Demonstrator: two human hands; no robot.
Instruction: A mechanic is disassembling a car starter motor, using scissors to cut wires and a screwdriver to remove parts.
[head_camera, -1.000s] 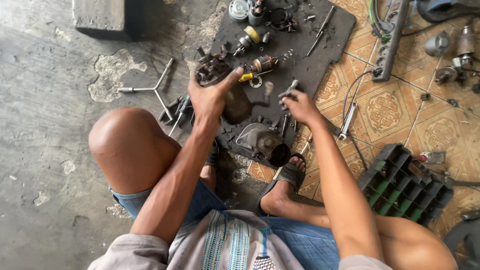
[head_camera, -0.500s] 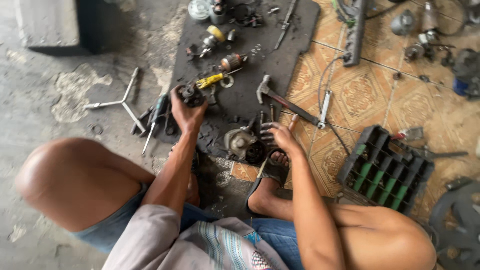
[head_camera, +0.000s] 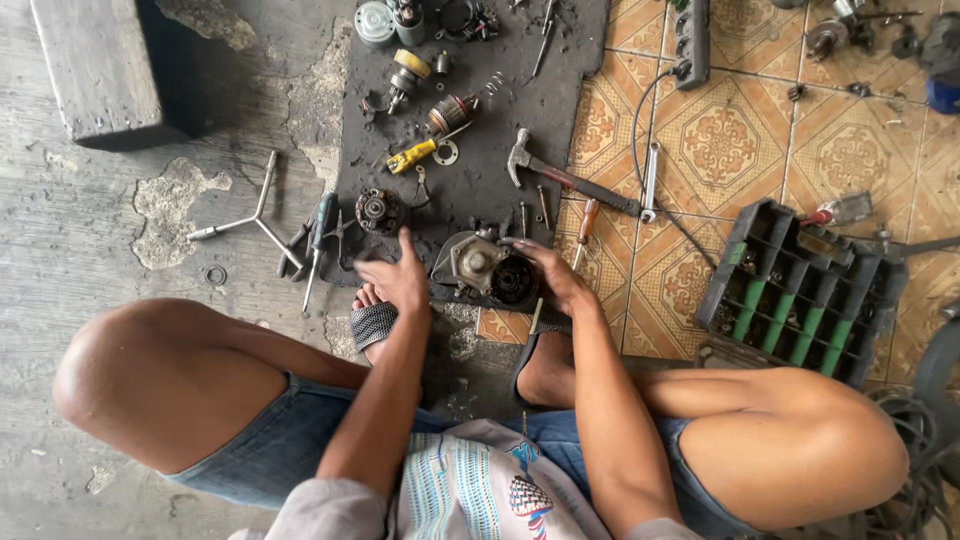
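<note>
Motor housing (head_camera: 487, 270), middle of frame, on dark mat (head_camera: 470, 110). Looks heavy, hard, greasy; best gripped by both sides. Right hand (head_camera: 550, 275) grasping its edge. Left hand (head_camera: 395, 280) loose, spread beside it.

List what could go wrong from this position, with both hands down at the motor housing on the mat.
1. The right hand grips the greasy motor housing while the left hand rests open beside it; a one-sided grip could slip.
2. Bolts and a spring lie scattered on the dark mat; they might roll off or get lost.
3. A hammer and screwdriver lie close to the bare, sandalled feet; a knock could hurt.
</note>
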